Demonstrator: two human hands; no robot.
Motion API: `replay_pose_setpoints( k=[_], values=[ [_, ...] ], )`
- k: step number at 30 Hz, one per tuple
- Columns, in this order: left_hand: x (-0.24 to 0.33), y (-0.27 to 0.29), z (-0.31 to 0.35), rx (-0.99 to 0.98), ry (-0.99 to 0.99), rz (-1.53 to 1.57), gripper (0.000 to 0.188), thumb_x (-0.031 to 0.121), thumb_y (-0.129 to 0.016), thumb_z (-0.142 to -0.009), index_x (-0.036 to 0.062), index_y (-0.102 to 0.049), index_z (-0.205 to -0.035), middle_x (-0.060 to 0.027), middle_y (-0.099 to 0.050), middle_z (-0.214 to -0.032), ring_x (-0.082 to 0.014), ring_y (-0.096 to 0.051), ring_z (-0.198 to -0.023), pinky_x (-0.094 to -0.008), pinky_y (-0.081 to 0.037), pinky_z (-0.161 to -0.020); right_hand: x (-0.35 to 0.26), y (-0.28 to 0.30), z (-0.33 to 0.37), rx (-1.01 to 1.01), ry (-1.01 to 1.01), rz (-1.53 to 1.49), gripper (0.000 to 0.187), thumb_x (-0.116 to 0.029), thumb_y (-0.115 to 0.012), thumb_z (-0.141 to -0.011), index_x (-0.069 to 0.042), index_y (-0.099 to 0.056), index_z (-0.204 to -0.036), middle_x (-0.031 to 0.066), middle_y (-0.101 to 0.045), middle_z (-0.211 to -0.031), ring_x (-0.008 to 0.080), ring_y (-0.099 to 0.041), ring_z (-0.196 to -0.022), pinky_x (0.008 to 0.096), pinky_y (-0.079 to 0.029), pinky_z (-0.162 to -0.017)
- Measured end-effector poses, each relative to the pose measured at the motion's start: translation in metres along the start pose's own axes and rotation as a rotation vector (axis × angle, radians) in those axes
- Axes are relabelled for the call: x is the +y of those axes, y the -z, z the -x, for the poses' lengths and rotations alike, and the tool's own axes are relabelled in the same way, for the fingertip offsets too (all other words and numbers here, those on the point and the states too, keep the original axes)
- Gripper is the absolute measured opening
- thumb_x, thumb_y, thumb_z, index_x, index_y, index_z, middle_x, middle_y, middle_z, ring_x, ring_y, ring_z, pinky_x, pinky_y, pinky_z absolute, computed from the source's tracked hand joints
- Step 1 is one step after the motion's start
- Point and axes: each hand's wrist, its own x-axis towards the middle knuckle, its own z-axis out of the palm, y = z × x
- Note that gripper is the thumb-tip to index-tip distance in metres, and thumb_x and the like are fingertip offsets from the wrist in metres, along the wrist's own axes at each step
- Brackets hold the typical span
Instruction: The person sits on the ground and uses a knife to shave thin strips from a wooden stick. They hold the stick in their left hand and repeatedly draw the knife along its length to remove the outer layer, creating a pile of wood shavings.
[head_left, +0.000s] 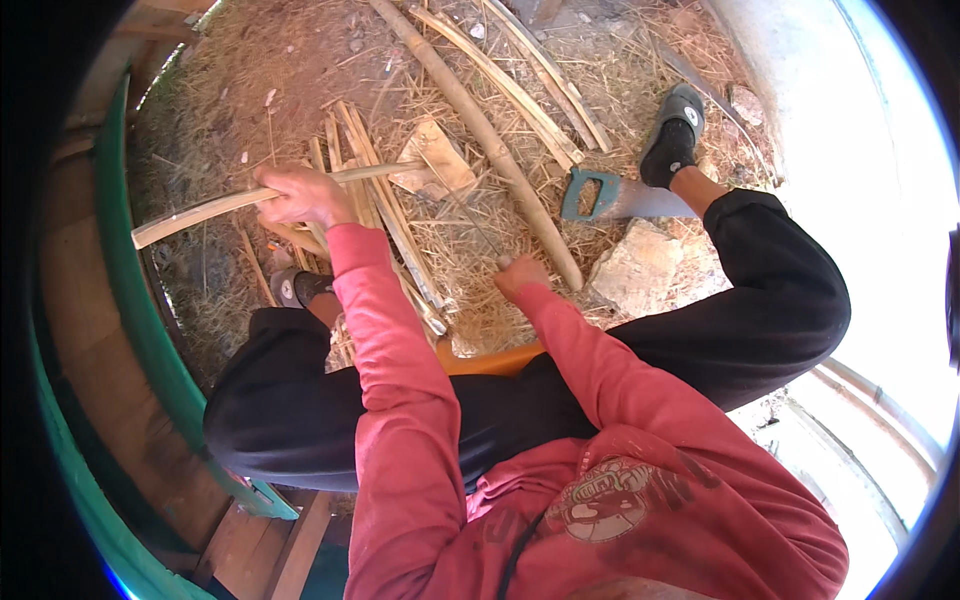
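My left hand (308, 197) is closed around a pale split-wood stick (200, 213), held slantwise at the left. The stick's far end reaches over a flat wood block (450, 165) on the ground; I cannot tell whether they touch. In my right hand (524, 277), closed low in the middle, is the handle of a long-bladed knife (487, 238). Its thin blade shows nearly edge-on and slants up and left toward the block. Several split strips of wood (385, 210) lie beneath and beside my left hand.
A round pole (480, 125) lies right of the block, with more wooden strips (540, 80) beyond. A handsaw (595, 197) with a teal handle rests near my right foot, by a large stone (637, 267). Green-edged boards (150, 290) stand at the left. Straw and shavings cover the ground.
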Motion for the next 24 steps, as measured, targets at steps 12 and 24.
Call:
replay_pose_setpoints(
  k=[12,24],
  values=[
    [0.003,-0.007,-0.011,-0.037,0.022,0.06,0.026,0.013,-0.051,-0.087,-0.0022,-0.045,-0.066,-0.0057,-0.038,-0.063,-0.0164,-0.034,-0.056,-0.0395,-0.029,-0.051,-0.028,0.007,-0.009,0.096,0.169,-0.274,0.041,-0.032,-0.065,-0.076,0.006,-0.066,-0.092,0.0299,-0.065,-0.099,0.039,-0.065,-0.094,0.0434,-0.051,-0.086],
    [0.02,0.005,-0.014,-0.346,0.171,0.336,0.032,0.018,-0.05,-0.088,0.0066,-0.041,-0.06,-0.0024,-0.038,-0.048,-0.0124,-0.037,-0.042,-0.0271,-0.029,-0.041,-0.039,0.019,-0.003,0.031,0.259,-0.297,0.041,-0.032,-0.066,-0.075,0.006,-0.066,-0.091,0.0276,-0.065,-0.1,0.0409,-0.063,-0.09,0.0454,-0.05,-0.085]
  ],
)
